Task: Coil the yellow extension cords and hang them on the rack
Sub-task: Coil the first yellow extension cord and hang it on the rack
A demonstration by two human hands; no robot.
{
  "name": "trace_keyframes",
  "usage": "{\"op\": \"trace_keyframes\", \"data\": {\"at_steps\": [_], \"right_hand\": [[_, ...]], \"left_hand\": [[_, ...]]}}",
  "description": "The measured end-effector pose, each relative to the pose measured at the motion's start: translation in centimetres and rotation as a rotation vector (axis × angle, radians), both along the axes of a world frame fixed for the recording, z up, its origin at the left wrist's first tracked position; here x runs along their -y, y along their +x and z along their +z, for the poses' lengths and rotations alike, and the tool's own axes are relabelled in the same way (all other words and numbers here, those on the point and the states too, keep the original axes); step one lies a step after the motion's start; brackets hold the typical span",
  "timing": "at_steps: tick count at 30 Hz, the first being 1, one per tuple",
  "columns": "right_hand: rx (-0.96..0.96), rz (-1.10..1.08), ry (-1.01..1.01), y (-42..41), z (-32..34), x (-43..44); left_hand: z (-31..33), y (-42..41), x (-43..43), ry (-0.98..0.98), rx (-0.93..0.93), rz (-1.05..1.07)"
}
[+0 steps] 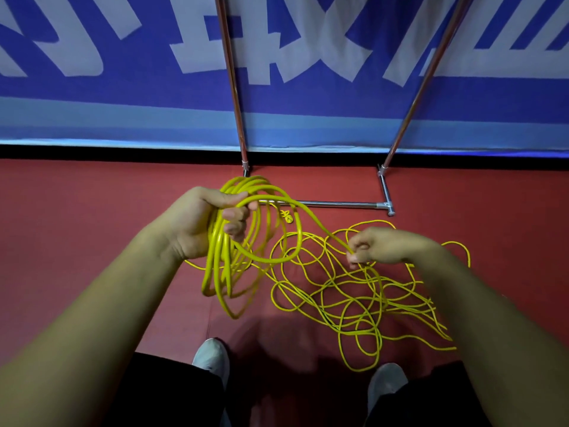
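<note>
Coiling the thin yellow cord (320, 224)
My left hand (200, 223) grips the loops (219, 260) to keep them tidy; my right hand (381, 246) pinches the loose part to pull more in.

Yellow extension cord (278, 194): smooth, glossy plastic sheath. Rack (338, 204): polished chrome metal base tube, coppery shiny uprights. Red floor (92, 211): matt, finely textured. Blue-and-white banner (123, 87): smooth, faint sheen.
</note>
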State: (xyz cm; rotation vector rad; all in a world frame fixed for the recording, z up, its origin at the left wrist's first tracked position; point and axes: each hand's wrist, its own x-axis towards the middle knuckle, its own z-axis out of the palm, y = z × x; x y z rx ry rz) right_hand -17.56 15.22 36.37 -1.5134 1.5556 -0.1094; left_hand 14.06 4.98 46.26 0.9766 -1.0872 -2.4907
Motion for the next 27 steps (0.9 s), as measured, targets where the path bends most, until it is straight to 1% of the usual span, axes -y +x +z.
{"op": "trace_keyframes", "data": {"at_steps": [1,3,5,7,9,11,12,13,15,17,19,22,24,25,27], "right_hand": [[0.007,-0.061,-0.014,-0.3,-0.7,0.0],[0.147,-0.279,-0.115,0.2,-0.7,0.3],[0.324,-0.463,-0.240,1.5,0.5,1.2],[0.397,-0.519,-0.357,2.8,2.4,1.8],[0.390,-0.499,-0.460,4.3,4.5,1.9],[0.345,-0.392,-0.502,6.0,6.6,1.4],[0.331,-0.321,-0.490,6.9,7.3,1.2],[0.325,-0.252,-0.468,7.8,8.0,1.0],[0.319,-0.125,-0.421,9.5,9.0,0.6],[0.329,-0.045,-0.392,10.8,9.7,0.3],[0.376,-0.073,-0.391,11.4,10.0,0.3],[0.397,-0.249,-0.513,11.3,9.8,0.7],[0.389,-0.356,-0.544,10.5,9.4,1.0],[0.370,-0.371,-0.540,9.8,9.1,1.1],[0.308,-0.319,-0.474,8.1,8.3,1.0]], "left_hand": [[-0.3,0.6,0.6,-0.026,0.038,0.017],[-0.9,1.4,1.5,-0.079,0.133,0.034],[-1.3,1.4,1.3,-0.029,0.120,0.044],[-1.6,1.2,1.0,0.005,0.096,0.046],[-1.8,1.1,0.7,-0.017,0.088,0.015],[-2.1,0.9,0.5,-0.074,0.129,-0.046],[-2.2,0.7,0.3,-0.104,0.159,-0.055],[-2.3,0.3,0.0,-0.109,0.150,-0.053],[-2.1,-0.7,-0.8,-0.091,0.087,-0.029],[-2.4,-1.6,-1.5,-0.119,0.062,-0.017],[-2.5,-2.1,-2.0,-0.161,0.030,-0.030],[-2.2,-2.0,-2.0,-0.200,0.021,-0.084],[-2.7,-1.7,-1.3,-0.228,0.052,-0.095],[-3.4,-1.5,-0.7,-0.235,0.088,-0.068],[-4.6,-1.1,0.4,-0.222,0.154,-0.032]]}}
